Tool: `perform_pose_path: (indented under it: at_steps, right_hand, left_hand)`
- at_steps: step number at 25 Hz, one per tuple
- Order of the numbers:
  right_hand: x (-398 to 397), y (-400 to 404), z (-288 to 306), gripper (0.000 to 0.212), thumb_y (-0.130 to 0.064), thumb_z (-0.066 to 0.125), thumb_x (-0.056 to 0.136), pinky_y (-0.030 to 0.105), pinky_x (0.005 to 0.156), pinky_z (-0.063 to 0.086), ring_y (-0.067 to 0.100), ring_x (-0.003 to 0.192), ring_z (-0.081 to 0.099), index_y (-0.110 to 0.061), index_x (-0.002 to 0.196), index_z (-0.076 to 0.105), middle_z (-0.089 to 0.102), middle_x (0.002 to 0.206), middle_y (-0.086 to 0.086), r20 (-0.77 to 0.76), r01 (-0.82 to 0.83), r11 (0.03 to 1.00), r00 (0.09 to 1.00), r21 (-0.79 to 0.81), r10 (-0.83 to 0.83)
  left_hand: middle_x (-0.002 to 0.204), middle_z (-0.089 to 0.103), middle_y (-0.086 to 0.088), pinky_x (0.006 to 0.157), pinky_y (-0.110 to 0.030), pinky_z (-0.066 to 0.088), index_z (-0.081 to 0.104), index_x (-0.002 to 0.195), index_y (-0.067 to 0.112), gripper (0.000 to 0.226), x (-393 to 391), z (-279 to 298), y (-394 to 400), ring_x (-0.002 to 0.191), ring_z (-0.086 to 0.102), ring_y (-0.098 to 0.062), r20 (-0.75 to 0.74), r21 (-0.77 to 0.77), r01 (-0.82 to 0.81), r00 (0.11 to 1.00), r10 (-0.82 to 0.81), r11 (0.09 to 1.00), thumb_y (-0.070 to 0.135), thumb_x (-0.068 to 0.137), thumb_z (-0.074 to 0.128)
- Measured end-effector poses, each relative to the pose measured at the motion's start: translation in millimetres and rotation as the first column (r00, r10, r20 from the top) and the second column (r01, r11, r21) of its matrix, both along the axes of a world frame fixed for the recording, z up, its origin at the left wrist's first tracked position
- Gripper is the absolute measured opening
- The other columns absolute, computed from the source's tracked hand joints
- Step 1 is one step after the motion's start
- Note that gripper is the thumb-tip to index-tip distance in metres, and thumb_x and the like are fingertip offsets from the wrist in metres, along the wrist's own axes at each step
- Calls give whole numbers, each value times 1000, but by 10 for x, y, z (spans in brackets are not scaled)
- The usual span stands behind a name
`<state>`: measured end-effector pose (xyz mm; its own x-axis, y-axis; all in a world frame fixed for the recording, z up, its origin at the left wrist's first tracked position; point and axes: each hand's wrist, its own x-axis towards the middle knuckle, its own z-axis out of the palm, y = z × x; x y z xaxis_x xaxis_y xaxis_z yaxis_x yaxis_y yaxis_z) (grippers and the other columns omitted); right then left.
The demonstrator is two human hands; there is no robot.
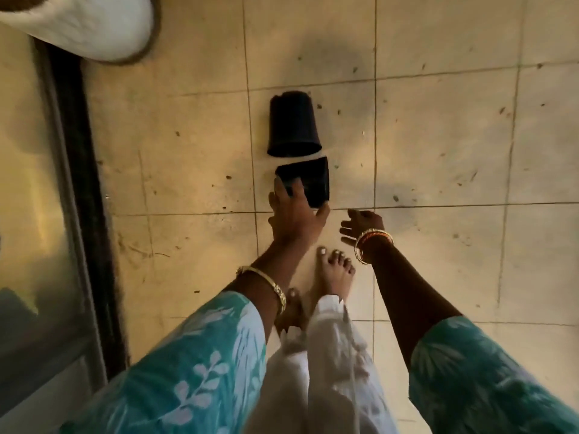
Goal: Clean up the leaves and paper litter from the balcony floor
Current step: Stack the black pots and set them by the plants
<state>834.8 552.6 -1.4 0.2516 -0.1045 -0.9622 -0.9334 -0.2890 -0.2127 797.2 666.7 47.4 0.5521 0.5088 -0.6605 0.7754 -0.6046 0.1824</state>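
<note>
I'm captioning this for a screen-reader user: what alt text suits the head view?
Seen from above, a person's left hand grips a black square pot lying on a tiled balcony floor, just below a tipped-over round black pot. The right hand hovers open nearby; small debris specks dot the tiles.

Black pot (294, 125), beige tiled floor (438, 136), teal white-leaf-patterned sleeves (194, 364), white trousers (332, 364), gold bangles (277, 291).

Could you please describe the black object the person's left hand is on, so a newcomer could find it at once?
On the tiled balcony floor, a black pot lies tipped over. Just nearer the person lies a flat black square piece, under the left hand. Unlike the round pot, it is flat and square-cornered.
</note>
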Motion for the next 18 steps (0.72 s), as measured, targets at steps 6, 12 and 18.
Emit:
perform_pose_path:
  at_steps: [6, 12, 18]
  right_hand:
    - [-35, 231, -807, 41, -33, 48, 96, 29, 72, 52, 28, 112, 58, -5, 127, 47, 56, 124, 13, -206, 141, 977, 973, 158, -107]
    - [-92, 310, -524, 34, -6, 67, 80, 43, 94, 48, 34, 97, 62, -9, 113, 57, 61, 117, 22, 0, 290, 953, 957, 88, -291]
    - [-300, -173, 538, 44, 3, 60, 82, 27, 58, 58, 28, 80, 66, -15, 122, 57, 66, 95, 15, 411, 147, 987, 906, -70, -106]
  left_hand:
    - [157, 8, -13, 99, -54, 43, 20, 148, 18, 92, 235, -723, -12, 141, 16, -33, -4, 45, -113, 994, 113, 993, 59, 79, 65]
    - [144, 35, -13, 79, -34, 51, 34, 140, 12, 71, 157, -549, 16, 126, 42, -30, 74, 28, -127, 989, 125, 991, 42, 84, 67]
    - [103, 70, -16, 75, -40, 59, 62, 97, 11, 20, -26, 283, 12, 88, 69, -27, 103, -359, -496, 821, 561, 791, 13, 81, 75]
